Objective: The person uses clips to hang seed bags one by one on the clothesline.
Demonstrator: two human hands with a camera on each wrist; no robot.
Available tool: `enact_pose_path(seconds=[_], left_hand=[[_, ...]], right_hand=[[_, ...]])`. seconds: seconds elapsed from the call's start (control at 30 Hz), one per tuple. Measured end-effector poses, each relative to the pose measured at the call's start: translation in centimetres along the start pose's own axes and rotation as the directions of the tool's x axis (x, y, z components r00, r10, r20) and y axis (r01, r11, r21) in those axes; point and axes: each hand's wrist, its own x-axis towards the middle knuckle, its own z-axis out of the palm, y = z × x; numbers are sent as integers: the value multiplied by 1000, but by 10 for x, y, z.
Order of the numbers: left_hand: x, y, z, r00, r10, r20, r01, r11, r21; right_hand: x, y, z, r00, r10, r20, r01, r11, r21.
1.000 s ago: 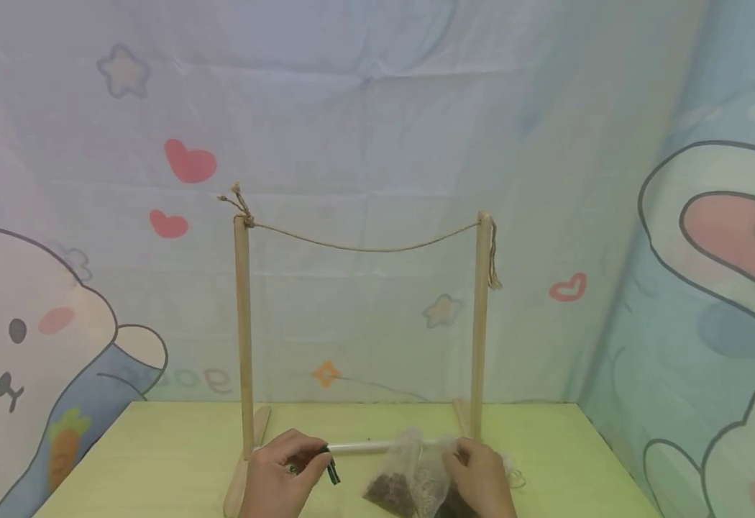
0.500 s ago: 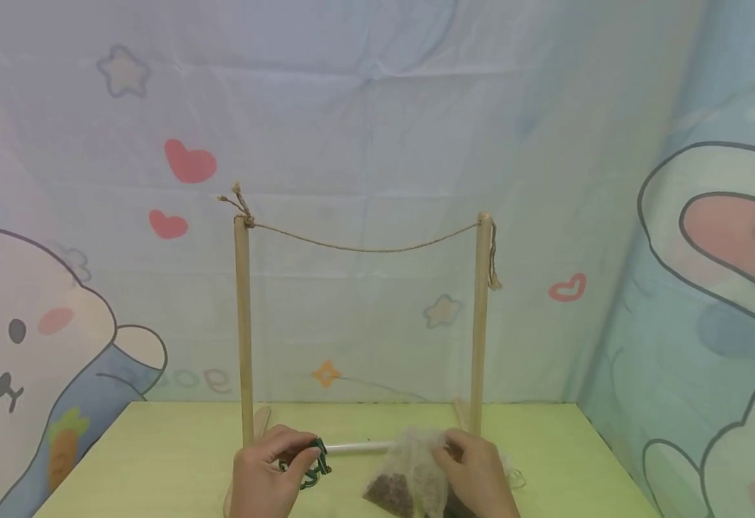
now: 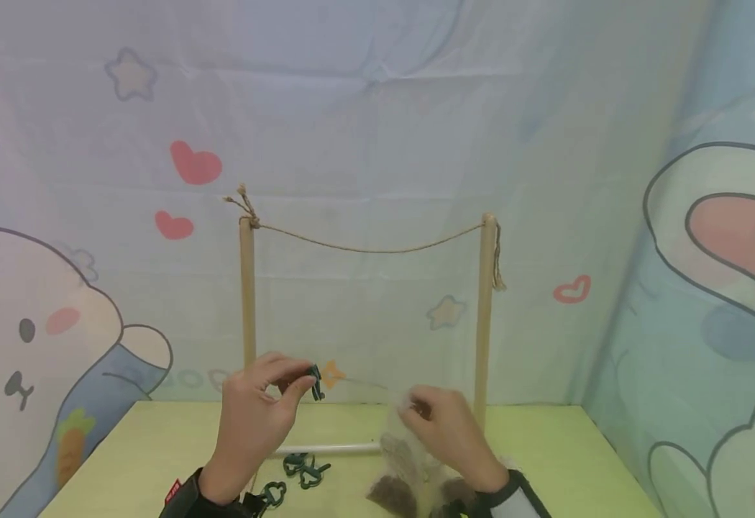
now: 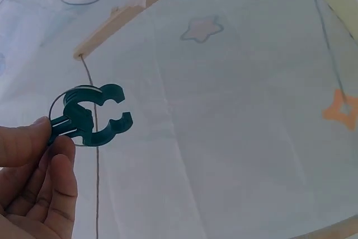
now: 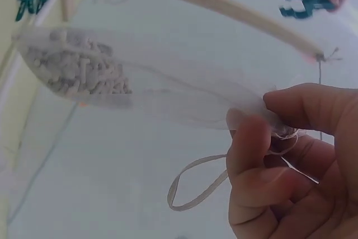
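Observation:
My left hand [image 3: 257, 406] pinches a dark green plastic clip [image 3: 316, 383] by its handles, between thumb and fingertips. In the left wrist view this clip [image 4: 78, 118] has rounded jaws with a gap at the tips, pointing away from the hand. Across from it, my right hand [image 3: 445, 424] pinches the gathered top of a sheer drawstring bag [image 3: 398, 452]. Small pale chunks fill the bottom of that bag [image 5: 84, 71] in the right wrist view, and a loop of its ribbon [image 5: 196, 188] dangles below the fingers. Both hands are raised above the table, between the posts.
Behind the hands a sagging rope [image 3: 371, 252] joins a left wooden post [image 3: 247, 288] and a right wooden post [image 3: 483, 324]. On the table [image 3: 565, 460] lie a white rod [image 3: 332, 449], more green clips [image 3: 311, 475] and another bag with dark contents [image 3: 392, 496].
Both hands have risen from the table. The left lifts one green clip away from the others, which are now visible below; the right lifts a sheer bag from beside the other bag.

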Motion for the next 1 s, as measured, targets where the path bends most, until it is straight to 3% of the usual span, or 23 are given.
enact_pose_path(seconds=[0.13,0.27,0.4,0.57,0.7,1.0], left_hand=[[28,0,-5,994,104,17,-104,994,32],[55,-4,-8,974,224,21,-225,971,79],[80,-9,-10,960,281,-9,-279,953,117],[108,-14,-9,967,247,-60,-241,966,97],[121,-18,-6,974,200,-109,-193,979,68],[136,-31,4,960,177,-218,-175,984,32]], right_hand=[[22,-11,-4,997,-70,22,71,997,-14],[45,-20,-8,994,-93,52,94,995,-15],[67,-27,-11,992,-89,89,88,996,13],[94,-37,-14,991,-86,106,81,995,51],[114,-46,-15,992,-81,100,75,995,60],[148,-62,-9,997,-3,76,-6,994,111]])
